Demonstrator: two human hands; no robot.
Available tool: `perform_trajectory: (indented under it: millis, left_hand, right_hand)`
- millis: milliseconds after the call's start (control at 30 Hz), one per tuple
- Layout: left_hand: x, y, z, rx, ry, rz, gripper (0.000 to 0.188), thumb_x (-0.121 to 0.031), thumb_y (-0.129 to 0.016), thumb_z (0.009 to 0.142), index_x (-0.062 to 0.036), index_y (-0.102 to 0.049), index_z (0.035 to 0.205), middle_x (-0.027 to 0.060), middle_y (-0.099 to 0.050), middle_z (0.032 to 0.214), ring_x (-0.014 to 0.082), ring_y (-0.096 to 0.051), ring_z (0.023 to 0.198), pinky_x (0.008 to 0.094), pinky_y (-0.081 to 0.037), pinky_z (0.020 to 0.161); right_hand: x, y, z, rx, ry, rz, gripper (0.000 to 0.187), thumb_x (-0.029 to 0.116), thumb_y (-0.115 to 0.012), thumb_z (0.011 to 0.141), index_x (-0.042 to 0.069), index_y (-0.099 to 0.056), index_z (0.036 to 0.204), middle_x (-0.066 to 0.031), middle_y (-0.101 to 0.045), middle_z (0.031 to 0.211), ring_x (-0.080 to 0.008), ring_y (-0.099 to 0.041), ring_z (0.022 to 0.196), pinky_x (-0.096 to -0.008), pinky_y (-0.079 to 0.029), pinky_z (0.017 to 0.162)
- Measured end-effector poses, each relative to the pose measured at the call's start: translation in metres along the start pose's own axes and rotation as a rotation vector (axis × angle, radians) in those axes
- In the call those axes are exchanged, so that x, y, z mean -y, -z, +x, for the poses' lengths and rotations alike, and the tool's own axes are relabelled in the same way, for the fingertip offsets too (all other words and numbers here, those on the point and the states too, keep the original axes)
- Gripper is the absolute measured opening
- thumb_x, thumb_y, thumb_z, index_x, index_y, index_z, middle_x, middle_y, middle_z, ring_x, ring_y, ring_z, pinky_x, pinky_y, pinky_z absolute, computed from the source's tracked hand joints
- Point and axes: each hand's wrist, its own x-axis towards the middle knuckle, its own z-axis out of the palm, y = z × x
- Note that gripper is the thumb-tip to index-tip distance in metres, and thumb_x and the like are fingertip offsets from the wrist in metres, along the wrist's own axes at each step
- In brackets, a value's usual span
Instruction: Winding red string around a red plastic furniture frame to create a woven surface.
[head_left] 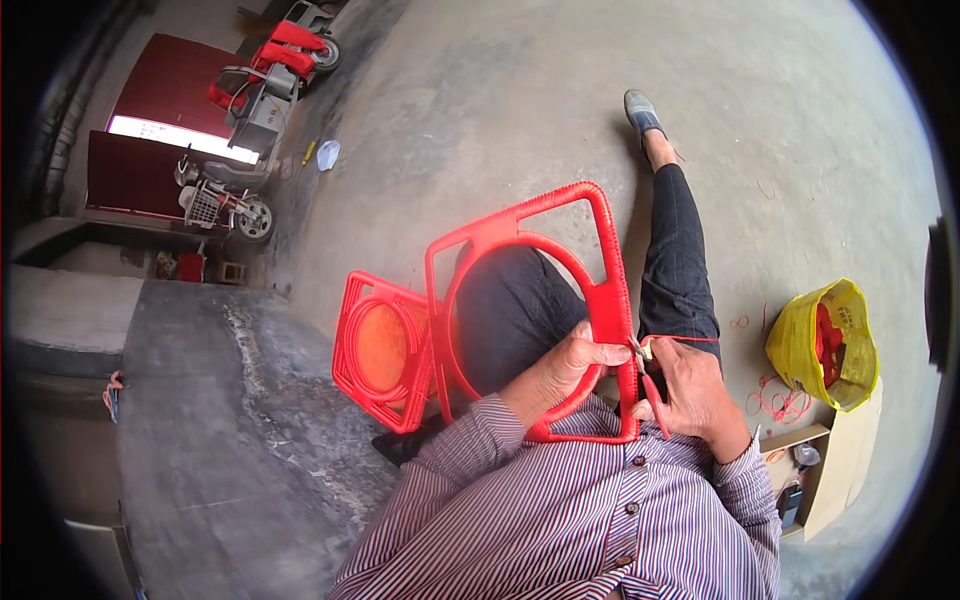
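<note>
A red plastic frame [603,312], square outside with a large round opening, rests tilted over my lap. Red cord is wound along its rims. My left hand [562,372] is closed on its right side, thumb on top near the edge. At that same edge my right hand [690,388] grips small pliers [652,392] with red handles; their metal jaws touch or nearly touch the rim beside my left thumb. A thin red cord [690,339] runs out past my right fingers. Something small and pale shows by the jaws, too small to name.
Several similar red frames [357,370] are stacked at my left. On the right stand a yellow bag [800,345] with red items inside and a box [810,437] of small things. Loose red cord [780,400] lies between. Scooters [240,215] are parked far left.
</note>
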Motion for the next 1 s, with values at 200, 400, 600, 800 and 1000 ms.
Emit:
perform_trajectory:
  millis: [200,400,600,800,1000]
  left_hand:
    - [0.001,-0.001,0.003,0.012,0.057,0.082,0.029,-0.014,-0.073,0.076,-0.0029,-0.062,0.1,0.0067,-0.066,0.09,0.017,-0.064,0.084,0.0275,-0.05,0.079]
    - [0.013,0.0,0.008,-0.009,-0.003,0.179,0.027,-0.011,-0.066,0.079,-0.0008,-0.062,0.103,0.0095,-0.067,0.094,0.0157,-0.062,0.091,0.0274,-0.047,0.082]
    - [0.0,-0.002,-0.001,-0.12,-0.01,0.194,0.032,-0.012,-0.066,0.085,0.0025,-0.057,0.112,0.0061,-0.06,0.083,0.011,-0.059,0.066,0.0209,-0.046,0.053]
    - [0.0,0.009,0.0,-0.2,0.047,0.278,0.02,-0.009,-0.065,0.087,-0.0014,-0.055,0.101,0.0041,-0.059,0.078,0.0076,-0.051,0.055,0.0196,-0.041,0.045]
    - [-0.007,0.022,-0.003,-0.196,0.118,0.437,0.025,-0.007,-0.066,0.086,-0.0001,-0.054,0.107,0.0027,-0.058,0.08,0.0048,-0.048,0.052,0.0182,-0.039,0.042]
  right_hand:
    - [-0.011,-0.018,-0.013,-0.012,-0.296,0.544,0.066,0.065,-0.066,0.073,0.001,-0.053,0.078,-0.0105,-0.051,0.06,-0.0198,-0.057,0.057,-0.0331,-0.044,0.053]
    - [-0.015,0.03,0.009,-0.293,-0.216,0.646,0.068,0.071,-0.053,0.082,0.003,-0.048,0.085,-0.0019,-0.05,0.066,-0.0108,-0.047,0.059,-0.026,-0.036,0.053]
    - [-0.143,0.012,-0.077,-0.383,-0.851,0.604,0.037,0.041,-0.063,0.09,0.006,-0.057,0.079,0.002,-0.051,0.059,-0.0058,-0.044,0.052,-0.021,-0.034,0.051]
    - [-0.236,-0.047,-0.21,-0.191,-1.325,0.063,0.055,0.054,-0.066,0.082,-0.001,-0.063,0.076,-0.0086,-0.062,0.062,-0.0155,-0.058,0.056,-0.0285,-0.044,0.056]
    - [-0.26,-0.112,-0.302,-0.395,-1.528,0.28,0.045,0.045,-0.062,0.084,-0.001,-0.062,0.08,-0.0056,-0.06,0.061,-0.0173,-0.055,0.051,-0.0298,-0.042,0.047]
